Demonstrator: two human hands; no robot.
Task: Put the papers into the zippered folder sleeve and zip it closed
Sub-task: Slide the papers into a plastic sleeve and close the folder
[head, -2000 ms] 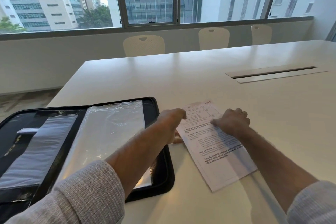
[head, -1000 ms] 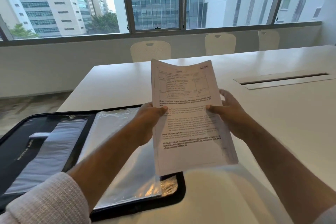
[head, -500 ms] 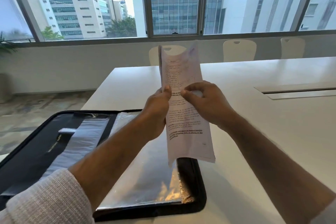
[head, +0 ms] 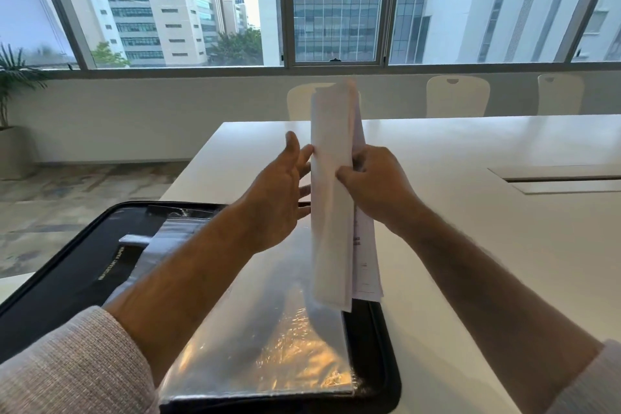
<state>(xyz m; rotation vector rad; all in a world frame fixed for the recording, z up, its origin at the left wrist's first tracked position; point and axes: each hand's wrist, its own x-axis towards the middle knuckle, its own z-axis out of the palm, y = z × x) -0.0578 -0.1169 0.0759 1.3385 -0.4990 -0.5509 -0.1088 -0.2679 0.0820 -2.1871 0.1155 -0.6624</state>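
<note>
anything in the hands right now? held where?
Right hand pinches the papers at their right edge, about mid-height, upright above the folder. Left hand is open, fingertips at the left edge.

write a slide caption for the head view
Right hand pinches upright papers above the open zippered folder; open left hand alongside.

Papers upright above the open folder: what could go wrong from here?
1. Only the right hand pinches the papers; the left hand is open beside them, so sheets could fan apart or slip.
2. The glossy plastic sleeve lies flat on the folder, with no opening visible; the lower edges might catch or crumple.
</note>
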